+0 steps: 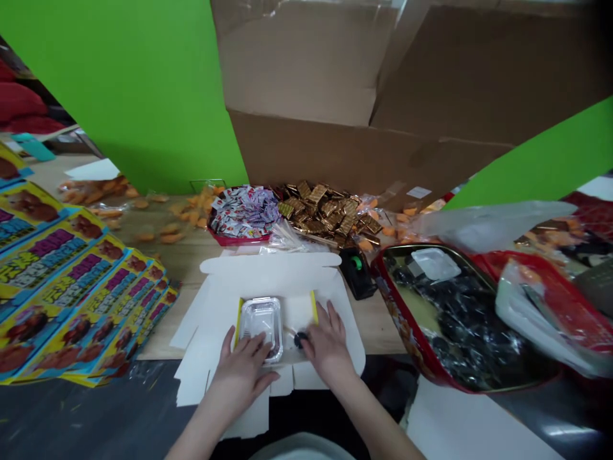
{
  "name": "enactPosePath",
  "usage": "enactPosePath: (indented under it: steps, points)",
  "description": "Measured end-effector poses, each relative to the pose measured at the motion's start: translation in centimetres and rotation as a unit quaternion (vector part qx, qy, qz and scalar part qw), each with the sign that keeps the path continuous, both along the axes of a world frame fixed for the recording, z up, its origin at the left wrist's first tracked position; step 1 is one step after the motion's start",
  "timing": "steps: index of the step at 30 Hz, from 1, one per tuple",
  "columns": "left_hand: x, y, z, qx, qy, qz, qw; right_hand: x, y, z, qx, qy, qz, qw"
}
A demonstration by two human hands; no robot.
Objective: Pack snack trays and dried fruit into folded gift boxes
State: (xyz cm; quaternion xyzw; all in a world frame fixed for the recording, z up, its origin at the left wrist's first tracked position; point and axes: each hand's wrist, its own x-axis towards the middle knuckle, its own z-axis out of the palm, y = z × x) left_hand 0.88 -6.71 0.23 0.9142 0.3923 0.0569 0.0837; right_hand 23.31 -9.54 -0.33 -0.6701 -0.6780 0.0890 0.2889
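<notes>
A foil tray (pixel 272 313) sits in the left part of an unfolded white carton (pixel 335 281) with yellow-edged inner walls. The fingers of my left hand (pixel 245 367) are spread over the tray's near left side, fingertips at its inside. Beside the tray, my right hand (pixel 331 348) has its thumb and index finger at a small black round piece (pixel 300 339), apparently pinching it. Its other fingers reach over the carton's right inner wall. A thin pale stick-like shape lies by the black piece, too blurred to name.
Left stand stacked printed boxes (pixel 90 281). Behind the carton are small printed sachets (pixel 246 211), gold-wrapped pieces (pixel 325 207) and wooden sticks (pixel 299 236). A black tape-dispenser-like object (pixel 357 275) and a red-rimmed tin (pixel 402 332) of black wrapped pieces stand right. Cardboard (pixel 306 64) rises behind.
</notes>
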Motion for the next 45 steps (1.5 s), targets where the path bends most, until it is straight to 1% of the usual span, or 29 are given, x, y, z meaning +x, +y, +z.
enactPosePath:
  steps: [1,2,3,4,6,7,8,9,10,11,12,13,14,15,16,18,19,20,22,24,26,28,29,31,34,36,40,42,45]
  points:
    - [-0.3,0.1,-0.1,0.008,-0.008,-0.014,1.000,0.1,0.1,-0.3,0.002,-0.009,0.009,1.000]
    - [-0.6,0.1,-0.2,0.022,-0.020,-0.024,0.999,0.8,0.3,-0.4,0.017,-0.009,0.015,1.000]
    - [-1.0,0.1,-0.3,0.038,-0.038,-0.026,0.998,2.0,0.4,-0.1,0.042,0.000,0.008,0.999]
    - [-1.4,0.1,-0.6,0.053,-0.059,-0.016,0.997,3.6,0.7,0.4,0.073,0.013,-0.015,0.997]
    - [-2.0,-0.3,-1.4,0.058,-0.117,0.038,0.991,7.2,1.7,1.6,0.122,0.028,-0.085,0.989]
    - [-2.2,-0.4,-1.9,0.039,-0.159,0.077,0.983,8.9,2.6,2.1,0.134,0.028,-0.114,0.984]
    - [-2.4,-0.5,-2.6,0.007,-0.216,0.120,0.969,10.4,3.9,2.4,0.139,0.021,-0.132,0.981]
    - [-2.5,-0.4,-3.2,-0.035,-0.285,0.169,0.943,11.7,5.5,2.5,0.136,0.008,-0.134,0.981]
    - [-2.6,-0.1,-3.9,-0.078,-0.359,0.226,0.902,12.7,7.4,2.3,0.131,-0.009,-0.123,0.984]
    - [-2.8,0.4,-4.4,-0.112,-0.426,0.288,0.850,13.4,9.6,2.0,0.125,-0.029,-0.102,0.987]
    - [-3.1,1.3,-4.7,-0.129,-0.476,0.346,0.798,13.8,12.1,1.5,0.119,-0.050,-0.075,0.989]
    - [-3.3,2.5,-4.8,-0.130,-0.505,0.392,0.758,13.9,14.6,1.1,0.113,-0.074,-0.045,0.990]
    - [-3.7,4.0,-4.7,-0.119,-0.512,0.421,0.739,13.8,17.2,0.6,0.104,-0.102,-0.018,0.989]
    - [-4.0,5.7,-4.3,-0.102,-0.503,0.430,0.743,13.5,19.7,0.2,0.091,-0.132,0.003,0.987]
    - [-4.3,7.6,-3.6,-0.081,-0.480,0.420,0.766,13.1,22.0,-0.1,0.071,-0.166,0.017,0.984]
    - [-4.5,11.9,-1.9,-0.058,-0.414,0.370,0.830,12.3,25.7,-0.7,0.017,-0.224,0.029,0.974]
    - [-4.4,14.3,-1.0,-0.057,-0.377,0.344,0.858,11.9,27.1,-0.9,-0.008,-0.242,0.031,0.970]
    - [-4.0,16.7,-0.1,-0.063,-0.355,0.329,0.873,11.6,28.0,-1.1,-0.027,-0.251,0.033,0.967]
    - [-2.9,21.6,1.2,-0.080,-0.324,0.312,0.890,11.3,29.1,-1.5,-0.040,-0.252,0.034,0.966]
    - [-1.5,26.3,1.9,-0.092,-0.292,0.298,0.904,11.4,29.3,-1.8,-0.037,-0.251,0.036,0.967]
    - [-0.1,30.2,1.8,-0.102,-0.249,0.298,0.916,11.6,29.3,-2.1,-0.036,-0.253,0.040,0.966]
    - [1.2,32.9,1.2,-0.110,-0.198,0.318,0.921,11.9,29.2,-2.2,-0.037,-0.256,0.043,0.965]
    - [1.6,33.8,0.8,-0.115,-0.174,0.329,0.921,12.0,29.2,-2.2,-0.037,-0.258,0.044,0.964]
    - [2.2,34.9,0.0,-0.127,-0.137,0.341,0.922,12.0,29.3,-2.3,-0.039,-0.262,0.045,0.963]
    - [1.6,35.5,-0.7,-0.145,-0.117,0.319,0.929,11.9,29.5,-2.1,-0.045,-0.266,0.044,0.962]
    - [0.5,35.7,-0.5,-0.151,-0.122,0.307,0.932,11.8,29.5,-2.0,-0.045,-0.264,0.039,0.963]
    - [-1.7,36.5,0.6,-0.171,-0.136,0.312,0.925,11.6,29.5,-2.0,-0.035,-0.262,0.027,0.964]
    - [-2.1,37.0,0.9,-0.197,-0.126,0.302,0.924,11.5,29.5,-2.2,-0.029,-0.263,0.025,0.964]
    - [-1.4,37.6,0.4,-0.232,-0.080,0.285,0.927,11.5,29.5,-2.4,-0.020,-0.269,0.022,0.963]
